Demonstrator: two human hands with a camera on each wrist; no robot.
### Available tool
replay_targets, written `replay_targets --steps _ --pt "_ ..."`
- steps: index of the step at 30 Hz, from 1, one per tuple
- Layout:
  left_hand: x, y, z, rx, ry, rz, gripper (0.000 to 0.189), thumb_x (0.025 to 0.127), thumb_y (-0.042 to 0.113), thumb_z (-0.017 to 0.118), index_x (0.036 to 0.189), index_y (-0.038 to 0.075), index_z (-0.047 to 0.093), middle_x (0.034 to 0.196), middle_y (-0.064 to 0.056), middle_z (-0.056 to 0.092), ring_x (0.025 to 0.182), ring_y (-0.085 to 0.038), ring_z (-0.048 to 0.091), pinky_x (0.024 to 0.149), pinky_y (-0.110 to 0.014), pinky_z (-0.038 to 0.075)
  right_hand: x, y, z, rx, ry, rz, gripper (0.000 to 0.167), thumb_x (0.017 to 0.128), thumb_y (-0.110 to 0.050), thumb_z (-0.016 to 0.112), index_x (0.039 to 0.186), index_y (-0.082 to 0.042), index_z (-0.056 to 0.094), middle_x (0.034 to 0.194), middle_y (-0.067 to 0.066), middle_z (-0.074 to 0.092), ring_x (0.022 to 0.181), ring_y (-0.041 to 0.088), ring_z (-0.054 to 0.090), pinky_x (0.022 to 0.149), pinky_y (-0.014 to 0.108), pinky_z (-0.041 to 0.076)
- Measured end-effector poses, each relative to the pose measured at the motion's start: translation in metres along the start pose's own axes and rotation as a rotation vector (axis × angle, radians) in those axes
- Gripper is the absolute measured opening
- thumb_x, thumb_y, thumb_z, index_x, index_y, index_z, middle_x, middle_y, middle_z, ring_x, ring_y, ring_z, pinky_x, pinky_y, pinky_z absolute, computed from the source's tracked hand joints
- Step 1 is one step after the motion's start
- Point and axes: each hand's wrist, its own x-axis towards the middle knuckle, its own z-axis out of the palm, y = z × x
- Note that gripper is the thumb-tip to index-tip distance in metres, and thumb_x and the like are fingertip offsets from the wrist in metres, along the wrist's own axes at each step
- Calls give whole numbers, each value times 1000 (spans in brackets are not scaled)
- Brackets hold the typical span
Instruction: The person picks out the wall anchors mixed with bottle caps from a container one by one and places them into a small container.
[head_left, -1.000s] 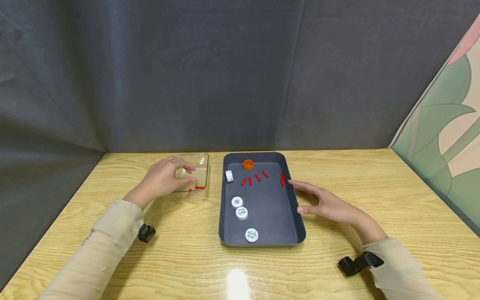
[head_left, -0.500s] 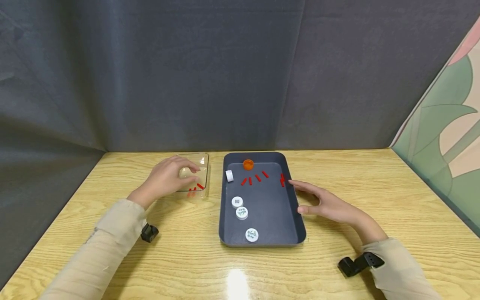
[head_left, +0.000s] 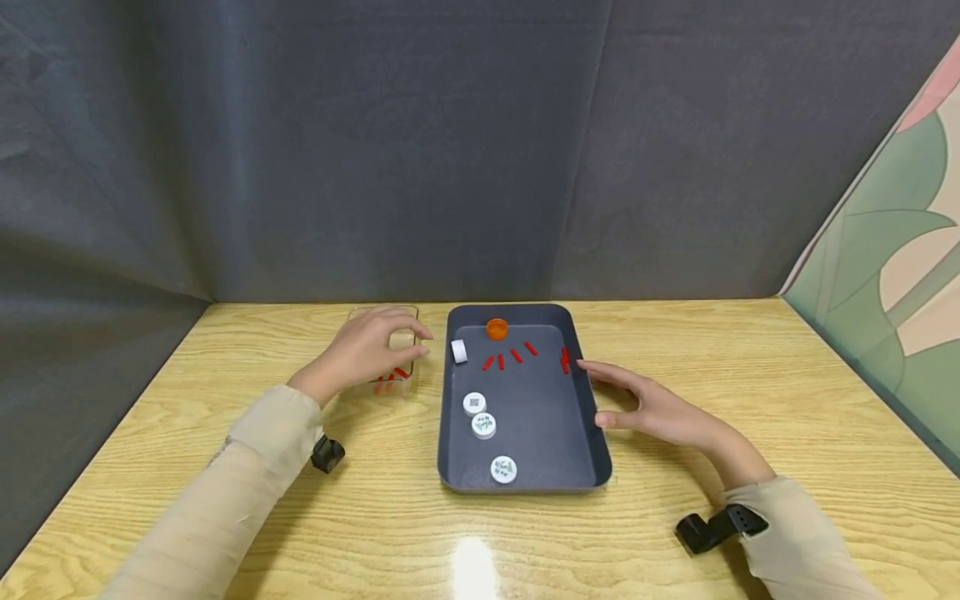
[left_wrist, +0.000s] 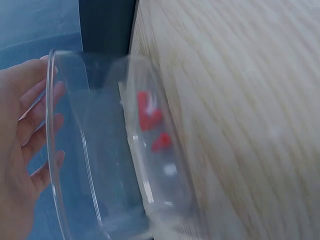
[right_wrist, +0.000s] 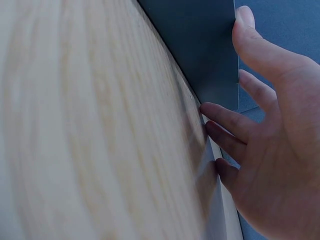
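My left hand (head_left: 363,350) is over a clear rectangular container (left_wrist: 107,165), with its thumb and fingers apart and nothing visible between them. Its fingertips reach past the container's right rim toward the dark grey tray (head_left: 532,442). A few short red pieces (left_wrist: 150,117) lie in the bottom of the container. Beside the tray, my right hand (head_left: 652,408) rests thumb and fingertips at its right wall. Several red sticks (head_left: 515,356) are scattered in the tray's far half, some of them bunched near the right wall (head_left: 565,361).
Inside the tray are a small orange round dish (head_left: 497,329), a white disc on edge (head_left: 459,352) by the left wall, and white printed discs (head_left: 483,426) toward the near side. A dark curtain (head_left: 480,167) closes off the back of the wooden table (head_left: 360,517).
Red pieces have come to lie in the clear container under the left hand, which has then shifted right toward the tray. The right hand stays at the tray's wall.
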Motion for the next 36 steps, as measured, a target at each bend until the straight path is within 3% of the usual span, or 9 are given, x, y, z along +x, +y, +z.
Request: replay_targets --steps 7,16,24,31,36 --pt "15 12 4 -8 -37 56 22 90 32 74 110 21 74 116 7 67 115 -15 54 99 -41 43 1 2 -1 -13 0 -1 75 90 -25 74 154 -14 36 153 15 39 140 35 37 111 31 32" --pt "32 27 9 -22 -110 22 26 89 35 75 112 23 74 118 10 64 116 -14 51 97 -41 44 1 2 -1 0 -3 -9 75 90 -24 74 154 -13 36 153 15 39 140 35 37 110 28 32" --pt "45 31 22 -33 -153 40 26 86 32 78 110 20 75 116 9 66 115 -15 51 97 -40 43 1 3 0 -6 -1 -2 76 90 -25 75 154 -14 36 153 14 40 140 34 38 111 42 32" --pt "53 34 36 -50 -199 50 26 86 32 78 110 22 75 119 7 65 129 -22 47 109 -42 35 1 3 0 -9 3 0 75 90 -25 75 154 -14 36 153 14 40 140 34 37 111 38 32" --pt "60 33 46 -31 -207 79 25 85 33 80 107 24 75 113 8 66 119 -17 52 102 -37 41 0 3 0 -6 7 -1 76 89 -25 75 153 -14 37 153 14 40 140 33 38 111 34 32"
